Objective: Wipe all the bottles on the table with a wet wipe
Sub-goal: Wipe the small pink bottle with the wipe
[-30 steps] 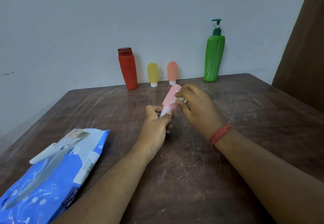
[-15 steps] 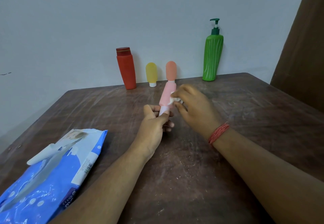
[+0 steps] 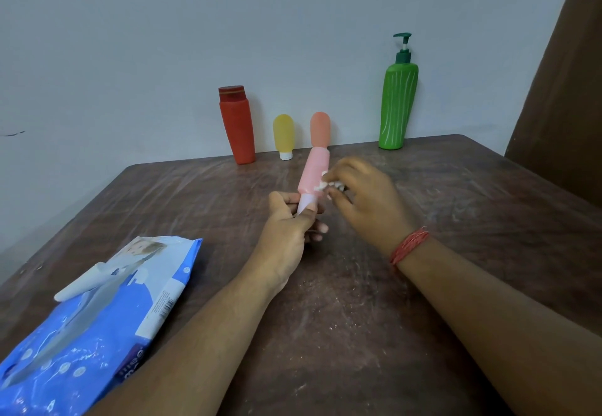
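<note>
My left hand (image 3: 286, 229) grips the white cap end of a pink bottle (image 3: 312, 172), which tilts up and away above the table. My right hand (image 3: 365, 202) pinches a small crumpled white wet wipe (image 3: 325, 184) against the bottle's right side, near the cap. Along the wall stand a red bottle (image 3: 237, 125), a small yellow bottle (image 3: 283, 135), a small orange bottle (image 3: 320, 129) partly behind the pink one, and a tall green pump bottle (image 3: 398, 106).
A blue wet wipe pack (image 3: 94, 314) with its white flap lifted lies at the front left of the dark brown table (image 3: 358, 318). A brown panel (image 3: 566, 89) stands at the right behind the table. The wall runs right behind the bottles.
My right hand has slid the wipe down the pink bottle from its far end toward the cap. The bottle has tipped a little more upright; my left hand keeps its grip.
</note>
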Demonstrator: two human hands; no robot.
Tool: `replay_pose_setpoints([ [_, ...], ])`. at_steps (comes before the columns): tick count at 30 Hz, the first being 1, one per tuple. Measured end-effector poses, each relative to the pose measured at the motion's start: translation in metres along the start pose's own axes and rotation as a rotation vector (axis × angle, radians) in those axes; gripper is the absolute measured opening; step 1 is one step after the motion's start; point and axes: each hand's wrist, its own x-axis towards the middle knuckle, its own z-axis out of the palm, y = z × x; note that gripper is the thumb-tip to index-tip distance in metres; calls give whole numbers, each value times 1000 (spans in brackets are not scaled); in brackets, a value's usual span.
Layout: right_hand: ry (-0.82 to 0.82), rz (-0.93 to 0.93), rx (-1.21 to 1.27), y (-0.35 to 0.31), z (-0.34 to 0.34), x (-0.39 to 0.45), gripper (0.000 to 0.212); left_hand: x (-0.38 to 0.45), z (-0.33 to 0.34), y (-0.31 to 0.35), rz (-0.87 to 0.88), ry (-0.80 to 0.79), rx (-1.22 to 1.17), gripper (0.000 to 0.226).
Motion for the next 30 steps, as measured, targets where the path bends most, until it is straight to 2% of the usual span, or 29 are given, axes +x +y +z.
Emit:
replay_pose_setpoints([
  [2,44,43,16,1,-3,0,13,-1,1,-1,5,-13,13,13],
  [6,-72,-79,22,-5,2,-4,11,0,-2,2,4,14,-95,9],
  [11,175,254,227,6,-2,1,10,-3,0,1,0,-124,-73,5],
  [15,36,503,662,4,2,-2,17,-2,-1,2,-19,-143,-117,3],
  [17,-4,527,733,2,6,-3,13,-2,-3,3,-43,-143,-153,3],
  [21,238,605,851,4,-1,4,13,-4,-2,3,-65,-252,-75,9],
  [22,257,621,870,4,-2,3,12,-5,-1,3,-64,-262,-61,9],
  [23,229,637,876,5,-3,2,10,-5,-1,3,-65,-261,-65,10],
  [26,12,676,905,2,2,-4,3,-4,-4,5,-82,-220,-150,10],
  [27,-5,683,915,1,2,-4,2,-3,-5,5,-85,-217,-159,11],
  [28,28,689,938,0,1,-2,3,-3,-6,5,-80,-224,-147,10],
  [30,200,713,1012,1,-4,4,14,-3,-6,4,-59,-263,-72,8],
])
